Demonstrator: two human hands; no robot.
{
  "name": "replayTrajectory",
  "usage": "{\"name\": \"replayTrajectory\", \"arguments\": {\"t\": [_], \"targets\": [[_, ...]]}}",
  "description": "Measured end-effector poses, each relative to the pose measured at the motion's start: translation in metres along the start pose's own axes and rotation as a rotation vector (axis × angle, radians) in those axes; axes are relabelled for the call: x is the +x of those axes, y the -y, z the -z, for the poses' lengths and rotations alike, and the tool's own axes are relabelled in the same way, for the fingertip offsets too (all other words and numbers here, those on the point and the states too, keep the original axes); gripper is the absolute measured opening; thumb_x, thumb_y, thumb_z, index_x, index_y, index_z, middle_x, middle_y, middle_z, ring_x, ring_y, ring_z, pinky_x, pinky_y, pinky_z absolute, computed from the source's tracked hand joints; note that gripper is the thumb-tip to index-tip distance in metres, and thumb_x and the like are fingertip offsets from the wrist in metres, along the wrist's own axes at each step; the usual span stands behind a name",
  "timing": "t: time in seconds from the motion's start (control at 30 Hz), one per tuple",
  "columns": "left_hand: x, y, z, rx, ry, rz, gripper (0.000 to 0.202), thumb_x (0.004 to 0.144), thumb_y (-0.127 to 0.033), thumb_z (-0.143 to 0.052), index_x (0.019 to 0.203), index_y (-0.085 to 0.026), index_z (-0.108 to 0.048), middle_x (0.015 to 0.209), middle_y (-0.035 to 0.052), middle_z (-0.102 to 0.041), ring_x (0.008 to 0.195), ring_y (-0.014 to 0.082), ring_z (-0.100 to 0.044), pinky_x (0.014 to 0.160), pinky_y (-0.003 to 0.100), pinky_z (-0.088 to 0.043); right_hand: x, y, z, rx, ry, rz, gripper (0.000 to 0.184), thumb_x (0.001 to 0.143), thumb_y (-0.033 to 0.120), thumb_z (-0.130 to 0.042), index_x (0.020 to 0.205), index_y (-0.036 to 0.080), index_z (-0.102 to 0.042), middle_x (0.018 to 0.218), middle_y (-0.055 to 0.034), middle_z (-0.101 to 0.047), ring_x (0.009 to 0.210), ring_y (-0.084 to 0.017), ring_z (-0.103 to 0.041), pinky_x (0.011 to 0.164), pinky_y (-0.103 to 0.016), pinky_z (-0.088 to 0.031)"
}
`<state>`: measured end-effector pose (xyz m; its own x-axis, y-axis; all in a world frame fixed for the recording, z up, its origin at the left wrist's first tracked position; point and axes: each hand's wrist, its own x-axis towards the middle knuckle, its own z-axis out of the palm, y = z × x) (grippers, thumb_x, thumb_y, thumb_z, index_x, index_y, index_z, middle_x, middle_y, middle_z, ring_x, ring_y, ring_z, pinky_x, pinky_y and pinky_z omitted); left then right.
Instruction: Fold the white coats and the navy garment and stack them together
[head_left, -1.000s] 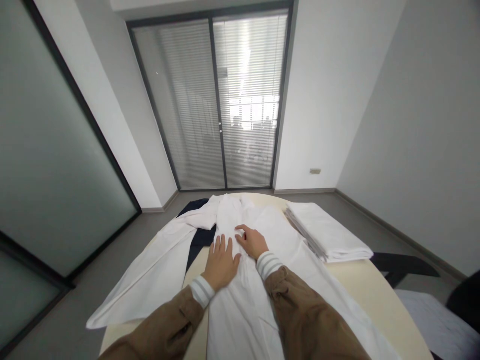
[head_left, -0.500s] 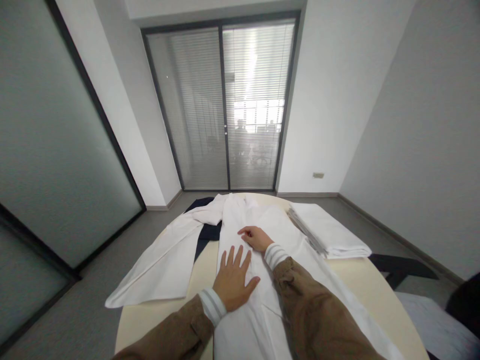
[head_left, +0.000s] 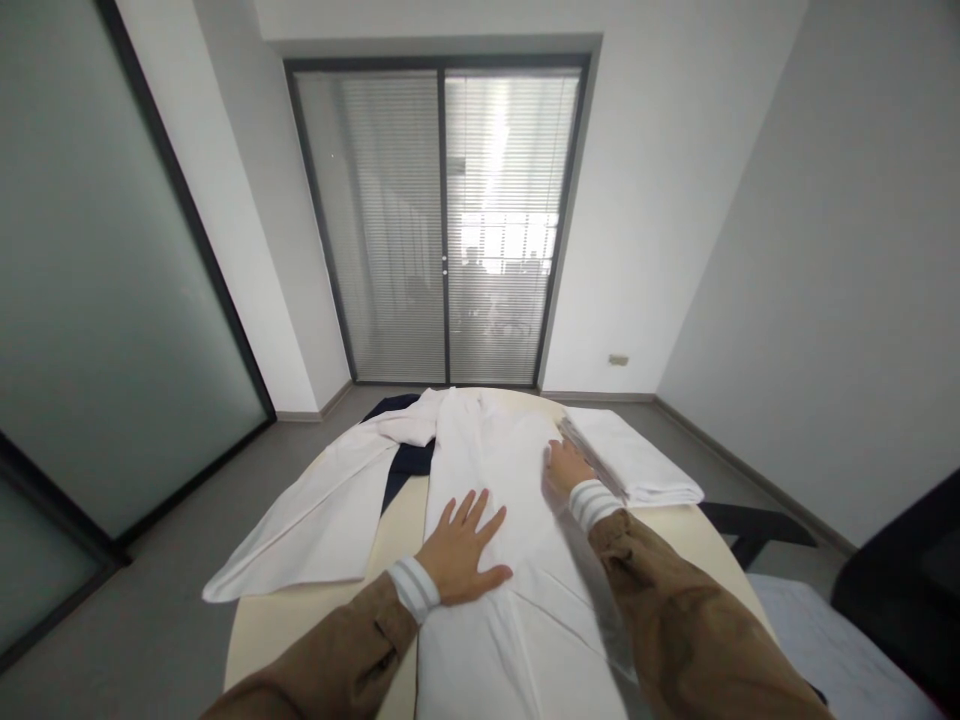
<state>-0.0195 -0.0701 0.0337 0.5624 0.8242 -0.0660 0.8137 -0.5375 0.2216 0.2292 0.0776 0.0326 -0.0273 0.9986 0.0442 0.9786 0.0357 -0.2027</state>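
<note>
long, white cloth garment [head_left: 495,460], its long axis running away from the person, on a round cream table [head_left: 401,530]: left hand [head_left: 461,560] spread wide upon it; right hand [head_left: 568,468], nearer its far end, curled, grip indiscernible.

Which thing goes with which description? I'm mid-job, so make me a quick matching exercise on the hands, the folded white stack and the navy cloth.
Things:
1. left hand
2. right hand
3. folded white stack
4. navy cloth

Descriptions:
A. lying toward the right side of the table
B. spread out on the white cloth
C. dark and partly covered
D. bent, close beside the stack

Pairs: 1-B, 2-D, 3-A, 4-C
</note>
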Motion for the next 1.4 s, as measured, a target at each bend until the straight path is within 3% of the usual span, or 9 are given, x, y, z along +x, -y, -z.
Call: {"name": "replayTrajectory", "arguments": {"t": [0.17, 0.3, 0.43, 0.6, 0.77, 0.93, 1.03, 1.2, 1.4], "targets": [[-0.003, 0.012, 0.005, -0.028, 0.067, 0.028, 0.104, 0.087, -0.075, -0.043, 0.16, -0.012, -0.003, 0.166, 0.0145, -0.002, 0.153, 0.0345, -0.001, 0.123, 0.056, -0.008, -0.007, -0.005, 0.0, -0.053, 0.005, -0.048, 0.064, 0.087, 0.03, -0.059, 0.143, 0.006, -0.041, 0.142, -0.0276, -0.047, 0.133, -0.036, -0.047, 0.108, -0.042, -0.033], [-0.008, 0.03, 0.011, -0.07, 0.14, 0.004, 0.111, 0.081, -0.077, -0.051, 0.16, -0.014, -0.006, 0.166, 0.0142, -0.004, 0.153, 0.0346, -0.002, 0.123, 0.057, -0.007, -0.002, -0.007, 0.004, -0.044, 0.051, -0.101, 0.079, 0.084, 0.048, -0.061, 0.146, 0.005, -0.038, 0.143, -0.0268, -0.049, 0.13, -0.038, -0.05, 0.107, -0.046, -0.037], [-0.012, 0.037, 0.011, -0.091, 0.071, -0.025, 0.107, 0.078, -0.077, -0.056, 0.158, -0.016, -0.02, 0.166, 0.0158, -0.013, 0.153, 0.0356, -0.009, 0.123, 0.059, -0.01, 0.003, -0.011, 0.014, 0.0, 0.07, -0.203, 0.063, 0.092, 0.045, -0.052, 0.135, -0.001, -0.053, 0.134, -0.0301, -0.056, 0.123, -0.037, -0.058, 0.103, -0.044, -0.043], [-0.011, 0.037, 0.005, -0.03, -0.041, -0.053, 0.093, 0.085, -0.077, -0.046, 0.153, -0.014, -0.034, 0.165, 0.0178, -0.018, 0.153, 0.0346, -0.012, 0.123, 0.057, -0.011, 0.008, -0.009, 0.028, 0.008, 0.107, -0.192, 0.055, 0.087, 0.04, -0.06, 0.125, 0.0, -0.062, 0.124, -0.0286, -0.064, 0.117, -0.036, -0.062, 0.098, -0.041, -0.046], [-0.009, 0.041, 0.003, 0.01, -0.016, -0.083, 0.094, 0.087, -0.079, -0.039, 0.156, -0.015, -0.027, 0.166, 0.0156, -0.01, 0.153, 0.0341, -0.006, 0.123, 0.057, -0.009, 0.015, 0.006, 0.037, -0.025, 0.13, -0.113, 0.044, 0.087, 0.022, -0.055, 0.129, 0.009, -0.059, 0.13, -0.0239, -0.062, 0.122, -0.031, -0.058, 0.102, -0.04, -0.041], [-0.009, 0.042, 0.001, 0.032, -0.011, -0.077, 0.092, 0.089, -0.076, -0.04, 0.157, -0.017, -0.024, 0.167, 0.0146, -0.008, 0.154, 0.0336, -0.005, 0.123, 0.055, -0.008, 0.016, 0.022, 0.04, -0.052, 0.239, -0.009, 0.063, 0.08, 0.02, -0.065, 0.14, 0.02, -0.049, 0.126, -0.0164, -0.066, 0.118, -0.03, -0.061, 0.098, -0.041, -0.044], [-0.009, 0.043, 0.001, 0.03, -0.007, -0.077, 0.091, 0.089, -0.075, -0.04, 0.158, -0.019, -0.023, 0.167, 0.0139, -0.007, 0.154, 0.0334, -0.006, 0.123, 0.056, -0.009, 0.012, 0.021, 0.043, -0.086, 0.296, -0.013, 0.068, 0.076, 0.021, -0.071, 0.14, 0.014, -0.051, 0.123, -0.0204, -0.067, 0.114, -0.034, -0.063, 0.093, -0.041, -0.046], [-0.01, 0.045, -0.001, 0.02, -0.01, -0.084, 0.093, 0.088, -0.078, -0.038, 0.158, -0.018, -0.022, 0.167, 0.0137, -0.008, 0.154, 0.0335, -0.005, 0.123, 0.055, -0.008, 0.005, 0.019, 0.051, -0.113, 0.277, -0.023, 0.045, 0.081, 0.021, -0.064, 0.124, 0.009, -0.066, 0.125, -0.0241, -0.065, 0.117, -0.036, -0.061, 0.095, -0.043, -0.045], [-0.009, 0.045, -0.002, 0.009, -0.016, -0.087, 0.093, 0.088, -0.077, -0.04, 0.158, -0.019, -0.023, 0.167, 0.0132, -0.009, 0.154, 0.0341, -0.005, 0.122, 0.057, -0.009, 0.004, 0.048, 0.062, -0.059, 0.205, 0.049, 0.042, 0.085, 0.026, -0.062, 0.123, 0.009, -0.066, 0.124, -0.0224, -0.067, 0.116, -0.033, -0.062, 0.094, -0.039, -0.045]]}}
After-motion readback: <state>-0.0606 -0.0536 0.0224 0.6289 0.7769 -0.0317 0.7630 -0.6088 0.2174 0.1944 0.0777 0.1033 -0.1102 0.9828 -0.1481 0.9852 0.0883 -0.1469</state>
